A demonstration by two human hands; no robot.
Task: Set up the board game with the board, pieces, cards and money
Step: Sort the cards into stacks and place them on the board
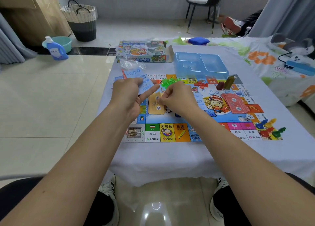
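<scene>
1. Both forearms reach forward over the near edge of the game board (pixel 167 132), which lies flat on a table under a pale cloth (pixel 162 159).
2. The left hand (pixel 127 96) hovers over the board's left edge; its thumb and fingers pinch a fan of blue paper bills (pixel 142 82), with the index finger stretched out to the right beneath them.
3. The right hand (pixel 177 99) is curled, its fingertips pinched on the upper right edge of a tan bill (pixel 156 104). That bill's long axis runs near to far, over the board's left middle.
4. The clear blue plastic tray (pixel 201 64) sits at the far edge of the board; nothing can be made out inside it. The game box (pixel 141 51) lies just left of it with a flap open.
5. Green houses (pixel 169 80) and red houses (pixel 202 85) lie in small heaps near the board's far edge.
6. A stack of red cards (pixel 234 103) lies on the board's right side, a die (pixel 248 117) near it.
7. 4 pawns (pixel 269 127) lie on the near right corner.
</scene>
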